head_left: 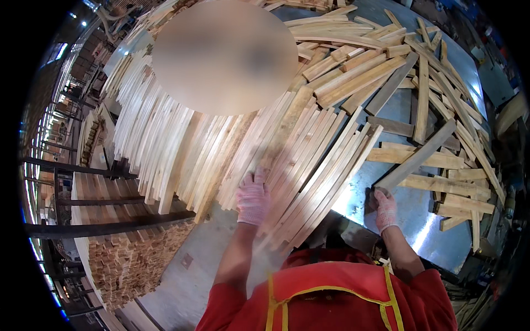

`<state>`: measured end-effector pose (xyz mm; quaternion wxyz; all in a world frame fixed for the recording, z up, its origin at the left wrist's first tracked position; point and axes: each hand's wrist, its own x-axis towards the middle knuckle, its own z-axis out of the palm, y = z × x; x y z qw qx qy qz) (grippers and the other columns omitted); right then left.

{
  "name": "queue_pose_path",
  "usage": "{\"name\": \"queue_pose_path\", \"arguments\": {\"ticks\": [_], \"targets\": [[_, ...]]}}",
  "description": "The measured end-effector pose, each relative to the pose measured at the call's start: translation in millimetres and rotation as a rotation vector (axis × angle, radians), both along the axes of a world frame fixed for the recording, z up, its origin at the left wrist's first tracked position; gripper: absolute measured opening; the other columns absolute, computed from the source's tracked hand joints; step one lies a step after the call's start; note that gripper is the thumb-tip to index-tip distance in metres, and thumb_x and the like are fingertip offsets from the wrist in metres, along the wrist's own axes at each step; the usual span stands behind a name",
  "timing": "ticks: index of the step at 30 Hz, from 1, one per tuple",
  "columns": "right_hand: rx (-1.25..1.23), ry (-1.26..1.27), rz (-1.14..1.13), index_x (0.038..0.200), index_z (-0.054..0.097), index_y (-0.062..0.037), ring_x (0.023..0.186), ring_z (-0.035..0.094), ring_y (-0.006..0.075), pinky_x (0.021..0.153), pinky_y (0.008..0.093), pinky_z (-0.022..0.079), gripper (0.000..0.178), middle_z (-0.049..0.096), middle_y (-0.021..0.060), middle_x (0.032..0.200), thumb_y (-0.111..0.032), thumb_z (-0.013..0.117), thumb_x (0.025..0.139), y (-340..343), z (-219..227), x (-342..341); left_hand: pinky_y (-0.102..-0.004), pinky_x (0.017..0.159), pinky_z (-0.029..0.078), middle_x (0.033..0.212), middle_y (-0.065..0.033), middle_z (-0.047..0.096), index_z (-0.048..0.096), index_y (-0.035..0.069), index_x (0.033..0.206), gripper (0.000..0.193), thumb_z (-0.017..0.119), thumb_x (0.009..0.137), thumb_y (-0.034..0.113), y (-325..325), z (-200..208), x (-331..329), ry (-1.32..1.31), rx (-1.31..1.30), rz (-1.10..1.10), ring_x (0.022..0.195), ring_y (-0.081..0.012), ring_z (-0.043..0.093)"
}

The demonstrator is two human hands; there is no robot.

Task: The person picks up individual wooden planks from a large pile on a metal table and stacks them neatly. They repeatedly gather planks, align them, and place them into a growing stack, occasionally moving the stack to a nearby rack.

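Note:
My left hand [253,199], in a pale pink knit glove, lies on the near ends of a wide row of light wooden strips [301,160]. Its fingers stretch forward over the wood, and nothing shows gripped in them. On the right, my right hand [385,211], gloved alike, closes at the near end of a greyish wooden strip [418,156]. That strip slants away to the upper right, over other loose strips [441,186]. The undersides of my right fingers are hidden.
A shiny metal table [353,201] bears the jumbled strips at right. Stacked wood [130,259] stands at lower left beside dark metal bars [105,227]. A blurred oval hides part of the far wood. Thick blocks [359,77] lie beyond the row.

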<state>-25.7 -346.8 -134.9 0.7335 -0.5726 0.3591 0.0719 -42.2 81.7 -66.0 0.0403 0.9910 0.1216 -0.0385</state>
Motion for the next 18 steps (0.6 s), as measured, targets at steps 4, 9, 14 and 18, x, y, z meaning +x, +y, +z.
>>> {"name": "queue_pose_path", "arguments": {"ticks": [4, 9, 14, 18], "targets": [[0.01, -0.027, -0.054, 0.114, 0.07, -0.006, 0.08, 0.068, 0.0144, 0.071, 0.0295, 0.056, 0.017, 0.071, 0.0017, 0.095, -0.01, 0.074, 0.098, -12.7, -19.4, -19.4, -0.0562, 0.109, 0.049, 0.144, -0.0217, 0.058, 0.047, 0.017, 0.158, 0.064, 0.066, 0.099, 0.033, 63.4, 49.3, 16.4, 0.069, 0.028, 0.14, 0.132, -0.0413, 0.058], [-0.223, -0.029, 0.054, 0.118, 0.07, -0.0076, 0.079, 0.063, 0.0125, 0.069, 0.0285, 0.052, 0.022, 0.071, 0.0, 0.096, -0.011, 0.076, 0.097, -32.8, -15.6, -45.8, -0.0547, 0.113, 0.046, 0.148, -0.0203, 0.058, 0.057, 0.018, 0.149, 0.053, 0.068, 0.098, 0.031, 208.6, 51.6, -13.6, -0.108, 0.442, 0.161, 0.136, -0.0405, 0.056], [-0.228, -0.065, -0.054, 0.124, 0.069, -0.0077, 0.074, 0.062, 0.0127, 0.066, 0.028, 0.052, 0.028, 0.069, 0.0015, 0.091, -0.014, 0.073, 0.097, -71.0, -30.2, -62.1, -0.0526, 0.127, 0.032, 0.165, -0.0144, 0.046, 0.055, 0.024, 0.153, 0.053, 0.061, 0.102, 0.037, 196.2, 51.0, -0.2, 0.026, 0.518, 0.053, 0.154, -0.0344, 0.04], [-0.294, 0.077, 0.368, 0.121, 0.071, -0.0059, 0.065, 0.061, 0.0127, 0.056, 0.0275, 0.049, 0.026, 0.066, 0.0044, 0.081, -0.02, 0.067, 0.1, -39.4, 71.0, -45.8, -0.0559, 0.123, 0.036, 0.159, -0.0168, 0.047, 0.057, 0.016, 0.148, 0.059, 0.07, 0.093, 0.034, 45.6, 9.2, -20.6, -0.392, -0.256, -0.171, 0.149, -0.0394, 0.042]]}}
